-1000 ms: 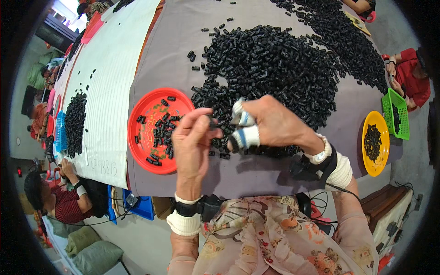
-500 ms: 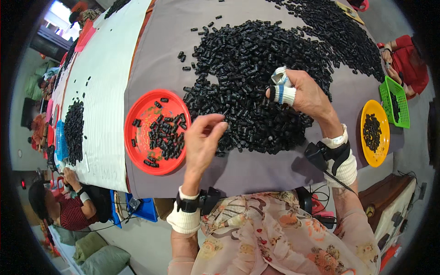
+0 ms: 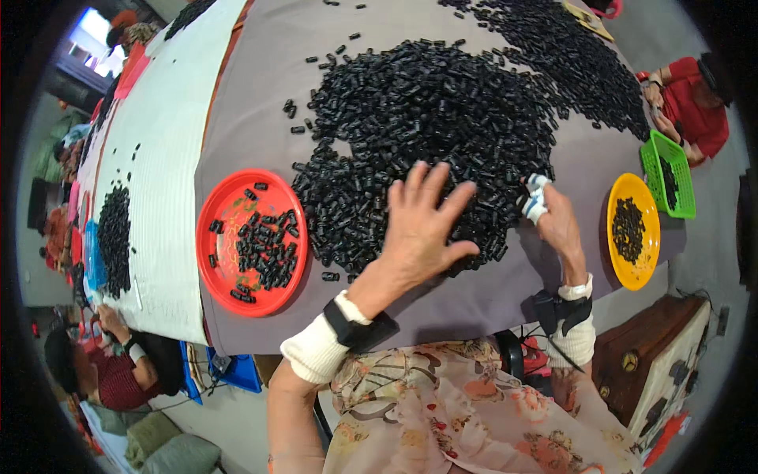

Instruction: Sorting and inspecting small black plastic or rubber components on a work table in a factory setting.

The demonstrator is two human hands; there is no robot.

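A big heap of small black cylindrical pieces (image 3: 426, 95) spreads over the grey tablecloth. My left hand (image 3: 422, 225) reaches over its near part, fingers spread wide and palm down, holding nothing I can see. At the heap's right edge is my right hand (image 3: 557, 221), its fingers curled together and partly wrapped in white and blue finger covers (image 3: 536, 197). Whatever its fingertips pinch is too small to make out. To the left of the heap, a round red plate (image 3: 207, 272) carries a loose scatter of the same black pieces.
On the right stand a yellow plate (image 3: 632, 278) and a green basket (image 3: 681, 207), both with black pieces. Another heap (image 3: 568, 71) lies at the far right, near a person in red (image 3: 695, 107). A white-covered table (image 3: 170, 158) adjoins on the left, where another person (image 3: 118, 363) sits.
My left hand has moved right from beside the red plate onto the heap and spread its fingers. My right hand has drawn back toward me and to the right, off the heap's middle.
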